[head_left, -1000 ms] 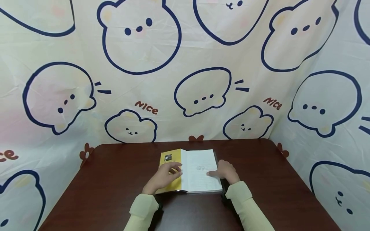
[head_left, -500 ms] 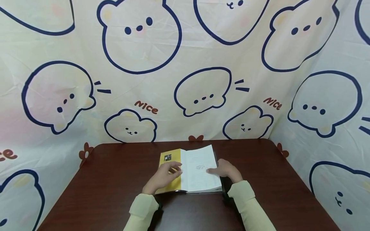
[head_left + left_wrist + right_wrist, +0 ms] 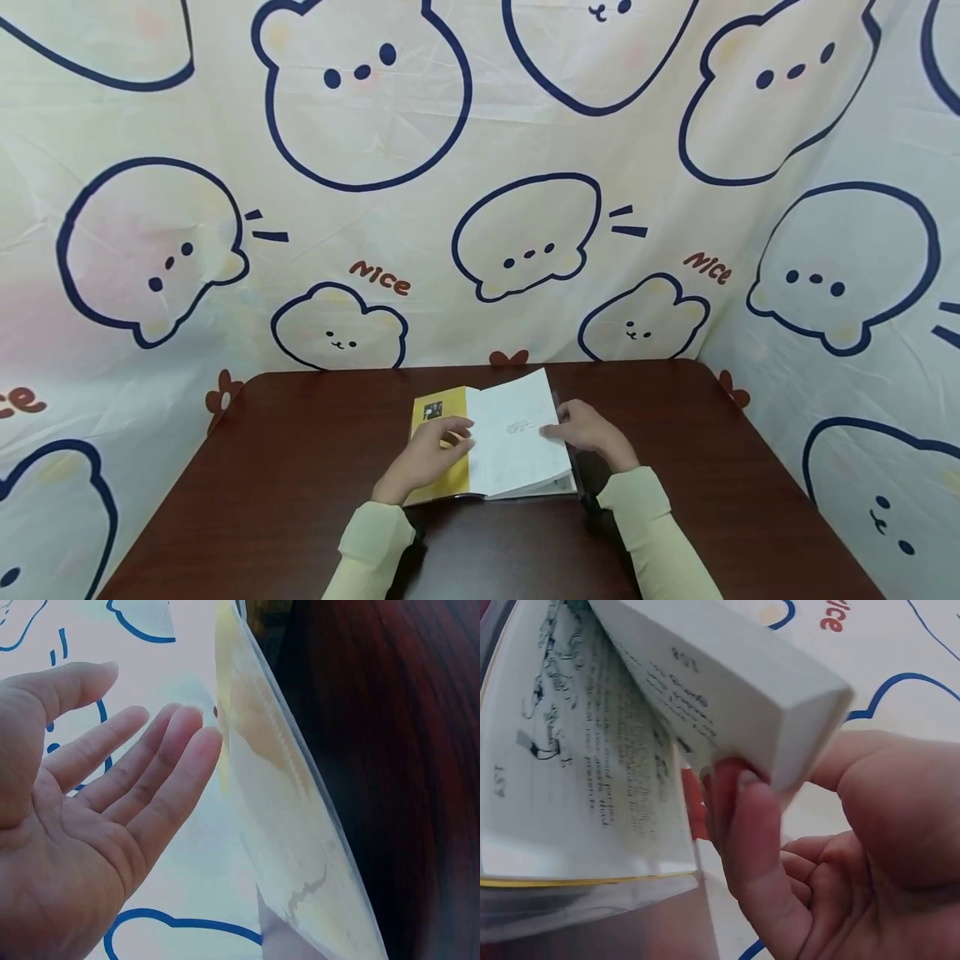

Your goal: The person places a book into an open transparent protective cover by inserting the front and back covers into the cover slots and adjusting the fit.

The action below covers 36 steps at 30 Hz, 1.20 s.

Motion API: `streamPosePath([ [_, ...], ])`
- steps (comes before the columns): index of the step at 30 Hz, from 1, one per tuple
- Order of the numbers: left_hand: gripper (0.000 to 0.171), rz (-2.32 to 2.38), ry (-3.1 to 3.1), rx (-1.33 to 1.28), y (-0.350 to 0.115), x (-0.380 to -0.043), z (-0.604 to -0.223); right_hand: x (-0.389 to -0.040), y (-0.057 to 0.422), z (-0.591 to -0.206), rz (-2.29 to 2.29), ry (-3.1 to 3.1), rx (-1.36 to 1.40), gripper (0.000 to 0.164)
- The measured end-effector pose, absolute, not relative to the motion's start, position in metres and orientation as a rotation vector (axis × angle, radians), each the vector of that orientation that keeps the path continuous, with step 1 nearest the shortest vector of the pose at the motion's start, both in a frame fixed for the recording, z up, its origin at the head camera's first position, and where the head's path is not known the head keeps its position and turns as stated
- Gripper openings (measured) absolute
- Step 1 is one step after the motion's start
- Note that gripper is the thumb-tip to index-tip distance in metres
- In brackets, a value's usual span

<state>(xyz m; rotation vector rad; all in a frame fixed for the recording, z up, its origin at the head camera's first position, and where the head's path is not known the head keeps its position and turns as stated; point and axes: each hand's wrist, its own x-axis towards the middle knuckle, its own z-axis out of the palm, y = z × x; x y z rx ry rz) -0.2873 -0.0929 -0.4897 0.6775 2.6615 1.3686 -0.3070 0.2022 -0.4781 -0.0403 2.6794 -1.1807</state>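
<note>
An open book (image 3: 517,450) lies on the table, its yellow left inner cover (image 3: 452,482) bearing a small picture and its white pages on the right. My right hand (image 3: 596,432) grips a thick block of pages by its outer edge, thumb on top. In the right wrist view that page block (image 3: 705,682) is lifted, and a printed page (image 3: 585,772) with drawings shows beneath it. My left hand (image 3: 429,457) rests at the yellow cover with relaxed, slightly spread fingers. A clear plastic jacket (image 3: 292,825) shows beside those fingertips in the left wrist view.
The dark brown table (image 3: 315,467) extends around the book. Behind it and on both sides hangs a pale cloth (image 3: 420,225) printed with blue-outlined cartoon animals.
My right hand has moved slightly up and right, raising the page block off the pages below. The block now tilts, with a gap at its lower edge. My left hand has barely moved.
</note>
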Motion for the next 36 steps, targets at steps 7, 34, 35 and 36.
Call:
streamPosePath([
  [7,0.032,1.461,2.676,0.668,-0.089,-0.286,-0.488,-0.304,0.197,-0.468,-1.272,2.699,-0.071,0.037],
  [34,0.049,1.538,2.549,0.569,-0.074,-0.282,-0.487,-0.284,0.138,-0.455,-1.427,2.783,-0.535,0.047],
  [35,0.050,1.553,2.531,0.570,-0.074,-0.281,-0.487,-0.282,0.136,-0.455,-1.411,2.785,-0.559,0.048],
  [36,0.051,1.571,2.511,0.561,-0.074,-0.280,-0.487,-0.281,0.134,-0.455,-1.393,2.790,-0.581,0.049],
])
